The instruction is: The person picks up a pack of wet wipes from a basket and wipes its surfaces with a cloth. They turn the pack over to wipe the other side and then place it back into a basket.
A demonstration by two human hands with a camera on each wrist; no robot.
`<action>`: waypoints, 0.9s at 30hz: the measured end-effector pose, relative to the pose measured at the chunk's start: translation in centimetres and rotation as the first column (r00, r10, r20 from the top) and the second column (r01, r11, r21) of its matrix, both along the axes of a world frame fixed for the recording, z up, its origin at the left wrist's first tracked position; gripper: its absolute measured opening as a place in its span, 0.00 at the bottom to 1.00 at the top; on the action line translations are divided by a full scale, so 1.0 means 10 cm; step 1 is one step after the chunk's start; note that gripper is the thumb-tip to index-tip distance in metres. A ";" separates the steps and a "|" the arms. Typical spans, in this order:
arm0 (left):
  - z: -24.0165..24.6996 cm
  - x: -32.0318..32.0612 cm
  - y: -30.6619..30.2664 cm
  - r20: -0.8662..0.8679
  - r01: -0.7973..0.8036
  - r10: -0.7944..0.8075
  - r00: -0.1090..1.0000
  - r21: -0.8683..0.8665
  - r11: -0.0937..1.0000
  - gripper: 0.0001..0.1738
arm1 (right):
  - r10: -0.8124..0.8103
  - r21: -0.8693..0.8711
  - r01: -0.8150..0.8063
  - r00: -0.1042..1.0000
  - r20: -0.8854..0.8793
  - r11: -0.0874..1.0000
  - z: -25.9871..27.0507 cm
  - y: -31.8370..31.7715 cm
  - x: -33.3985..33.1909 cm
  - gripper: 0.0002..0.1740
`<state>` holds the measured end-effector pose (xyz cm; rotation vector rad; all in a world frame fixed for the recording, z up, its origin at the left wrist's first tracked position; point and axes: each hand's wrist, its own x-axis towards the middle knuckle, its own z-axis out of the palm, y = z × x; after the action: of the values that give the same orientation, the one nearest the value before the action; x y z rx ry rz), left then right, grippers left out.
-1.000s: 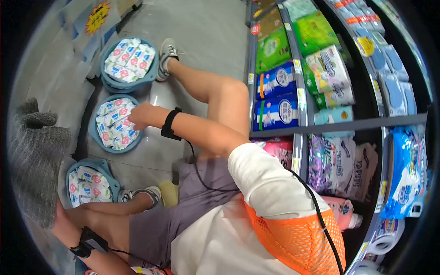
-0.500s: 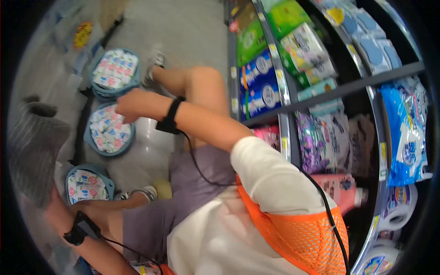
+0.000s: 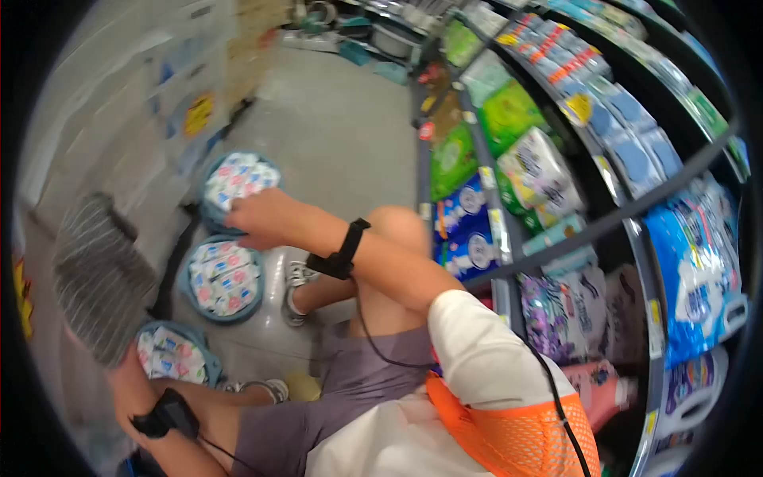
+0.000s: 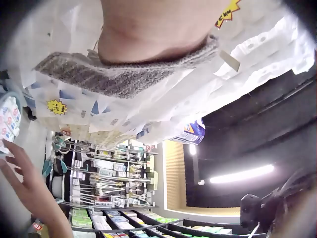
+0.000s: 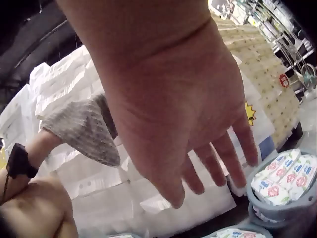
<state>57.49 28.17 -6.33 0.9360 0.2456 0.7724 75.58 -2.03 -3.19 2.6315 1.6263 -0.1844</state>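
A grey striped cloth (image 3: 103,278) covers my left hand, raised at the left; its fingers are hidden inside. The same cloth (image 4: 116,79) hangs around the wrist in the left wrist view. My right hand (image 3: 258,219) hovers over the gap between two blue basins, the far one (image 3: 208,215) and the middle one (image 3: 186,292). White packs with pink and blue print (image 3: 226,278) fill them. In the right wrist view my right hand (image 5: 183,109) has its fingers spread and holds nothing, beside a basin of packs (image 5: 285,178).
A third basin (image 3: 213,367) of packs stands nearer, beside a foot. Shelves with tissue packs (image 3: 536,179) and bottles line the right side. White wrapped stacks (image 3: 127,103) stand along the left. Grey floor (image 3: 342,119) stretches between them.
The view has tilted up, showing more of the aisle ahead. My right hand has moved from the middle basin toward the far one. The cloth stays on my left hand.
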 end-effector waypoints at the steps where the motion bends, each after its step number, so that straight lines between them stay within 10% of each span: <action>1: -0.02 0.04 -0.04 -0.035 0.002 -0.002 0.999 0.014 1.000 0.28 | -0.103 0.125 0.098 0.994 0.032 0.987 0.19 -0.10 -0.05 0.23; 10: -0.03 0.19 -0.26 -0.140 0.062 -0.053 0.989 0.057 0.996 0.28 | -0.639 0.273 0.593 0.759 0.126 0.757 2.06 -2.23 -0.17 0.31; 14: 0.00 0.18 -0.29 -0.132 0.076 -0.068 0.989 0.055 0.996 0.28 | -0.784 -0.055 0.971 0.220 0.581 0.231 2.35 -3.15 0.03 0.33; 17: 0.01 0.18 -0.31 -0.139 0.082 -0.075 0.987 0.049 0.995 0.28 | -0.691 -0.336 0.887 0.026 0.723 -0.317 2.41 -4.20 0.29 0.31; 21: 0.01 0.17 -0.34 -0.142 0.084 -0.079 0.987 0.032 0.996 0.28 | -0.685 -0.386 0.724 -0.161 0.711 -0.571 2.65 -4.57 0.00 0.29; 27: 0.07 0.14 -0.34 -0.120 0.086 -0.084 0.989 0.008 0.996 0.28 | -0.726 -0.360 0.806 -0.120 0.678 -0.470 2.50 -4.83 -0.31 0.26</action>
<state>58.93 24.73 -5.61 1.0002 0.3040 0.6410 72.44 -50.36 21.78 2.1277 -1.0135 -0.5876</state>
